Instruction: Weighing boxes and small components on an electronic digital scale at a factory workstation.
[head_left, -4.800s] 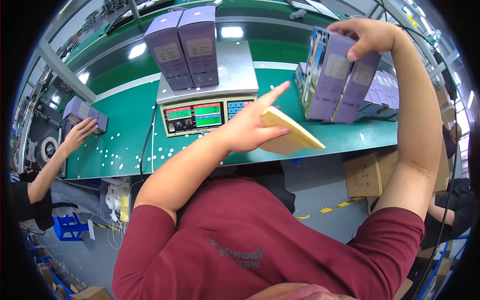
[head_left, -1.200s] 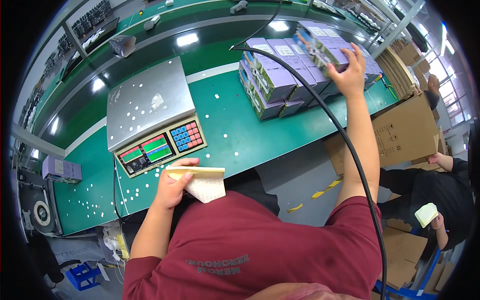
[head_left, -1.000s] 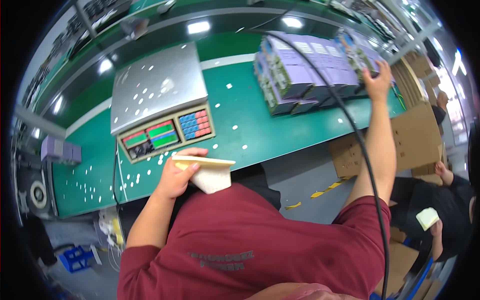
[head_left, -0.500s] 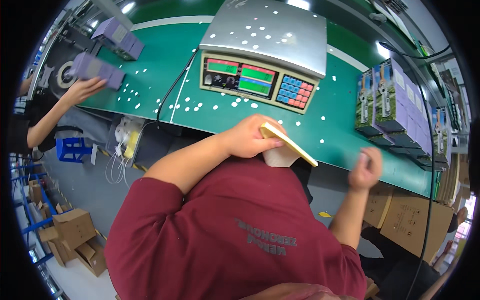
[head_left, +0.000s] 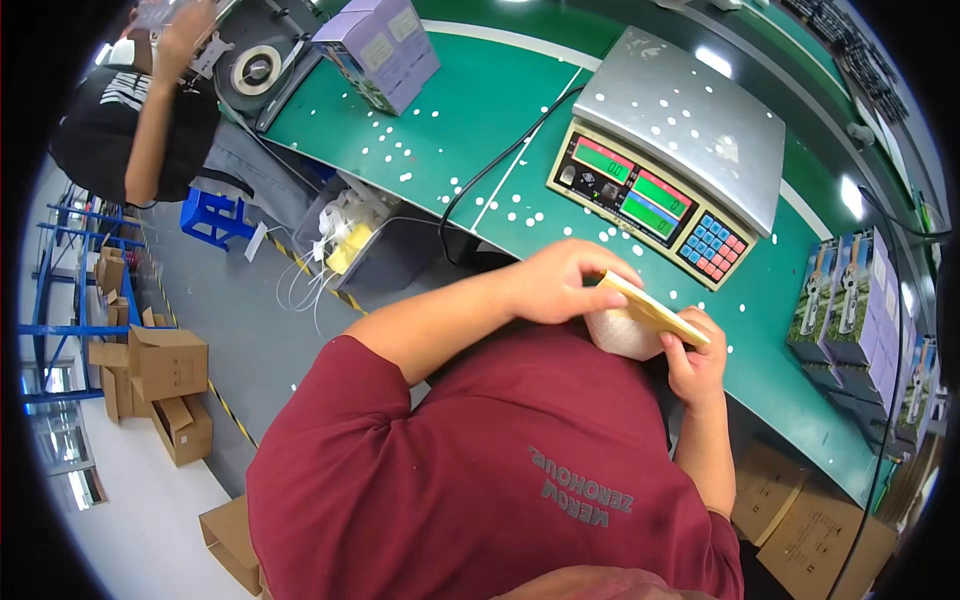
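Close in front of my body, both hands hold a yellow, flat-faced pad (head_left: pixel 652 313) with a white, rounded side below; I cannot make out its exact kind. My left hand (head_left: pixel 560 285) is closed on its left end, thumb along the near side. On its right end, my right hand (head_left: pixel 697 365) pinches it between thumb and fingers. Just beyond the pad, a counting scale (head_left: pixel 650 195) with a metal platform and lit green displays stands on the green table (head_left: pixel 380 140). Small white round dots lie scattered over table and platform.
Purple boxes (head_left: pixel 860 320) are stacked on the right end of the table. Another purple box (head_left: pixel 390 60) stands at the far left, near a co-worker (head_left: pixel 130 130). A black cable (head_left: pixel 500 155) crosses the table. A grey bin (head_left: pixel 390 250) and blue stool (head_left: pixel 212 218) stand below.
My right hand has come in from the right and taken hold of the pad's right end. The view has turned, and the co-worker's hand is off the purple box.
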